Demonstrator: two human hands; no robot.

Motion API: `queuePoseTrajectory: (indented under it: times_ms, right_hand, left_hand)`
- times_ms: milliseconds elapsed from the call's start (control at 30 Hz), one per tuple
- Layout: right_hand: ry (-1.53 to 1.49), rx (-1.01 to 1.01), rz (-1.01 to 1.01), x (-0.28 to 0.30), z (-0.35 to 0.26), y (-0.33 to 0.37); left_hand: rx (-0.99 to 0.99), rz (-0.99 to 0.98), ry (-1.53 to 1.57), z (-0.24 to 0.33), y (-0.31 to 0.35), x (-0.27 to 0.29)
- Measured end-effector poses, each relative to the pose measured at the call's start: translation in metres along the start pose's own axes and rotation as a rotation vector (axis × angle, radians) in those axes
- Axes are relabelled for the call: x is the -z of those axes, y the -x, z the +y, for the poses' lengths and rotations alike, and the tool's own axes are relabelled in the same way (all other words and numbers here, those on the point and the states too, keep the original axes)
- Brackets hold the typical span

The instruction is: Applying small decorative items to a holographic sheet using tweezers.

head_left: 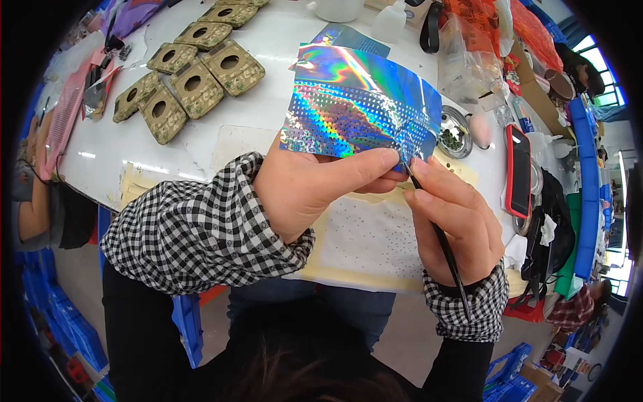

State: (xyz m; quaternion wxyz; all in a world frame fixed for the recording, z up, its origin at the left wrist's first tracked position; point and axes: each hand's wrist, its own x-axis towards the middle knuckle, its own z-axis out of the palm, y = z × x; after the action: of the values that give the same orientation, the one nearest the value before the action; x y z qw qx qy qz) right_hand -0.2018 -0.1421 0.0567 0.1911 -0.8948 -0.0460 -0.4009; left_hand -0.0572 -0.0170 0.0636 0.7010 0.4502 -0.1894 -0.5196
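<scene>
My left hand (295,184) is closed on a shiny blue holographic sheet (355,100), its thumb pressed on the near edge. Rows of small pale dots cover the lower part of the sheet, and the top is plain. In my right hand (462,221) is a thin black pointed tool (447,251), perhaps tweezers, pinched between thumb and fingers. Its tip meets the sheet's lower right corner, close to my left thumb. Under my hands lies a white paper (362,238) scattered with tiny dark specks and bordered by yellowish tape. Another bluish sheet (365,45) shows behind the held one.
Several camouflage pouches (242,79) with round holes lie at the far left. On the right are a round dish (462,115) of dark green bits, a red-cased phone (518,171) and clear plastic bags (462,57). A white bottle (388,25) stands behind. Another person's arm (33,208) shows at left.
</scene>
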Motion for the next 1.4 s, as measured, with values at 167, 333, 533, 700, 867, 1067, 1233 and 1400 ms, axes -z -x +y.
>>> queuePoseTrajectory:
  times_ms: [167,333,533,700,867,1067,1233,1400]
  right_hand:
    - [-0.019,-0.012,0.001,0.0003,-0.0010,-0.0007]
    - [-0.008,-0.008,0.015,-0.0003,-0.0001,0.0012]
    - [-0.017,-0.041,0.010,0.0032,-0.0002,0.0016]
    - [-0.024,-0.041,0.006,0.0029,-0.0018,-0.0004]
    - [-0.037,-0.025,-0.010,-0.0001,-0.0013,-0.0007]
    - [-0.016,-0.056,-0.096,0.0045,-0.0045,-0.0013]
    - [-0.003,-0.010,-0.020,0.0009,-0.0010,-0.0021]
    - [-0.024,-0.033,-0.065,0.0034,-0.0022,-0.0006]
  left_hand:
    - [-0.025,-0.022,-0.031,-0.0022,0.0015,0.0019]
    - [-0.033,-0.052,-0.055,-0.0027,0.0015,0.0029]
    - [-0.005,-0.038,-0.038,-0.0031,0.0013,0.0034]
    - [-0.007,-0.018,0.010,0.0000,0.0000,0.0005]
    - [-0.026,-0.040,-0.018,-0.0049,0.0013,0.0049]
    - [-0.015,-0.015,-0.004,-0.0016,-0.0004,0.0023]
    - [-0.019,-0.032,0.009,-0.0029,-0.0007,0.0034]
    - [-0.021,-0.044,-0.020,-0.0040,0.0017,0.0051]
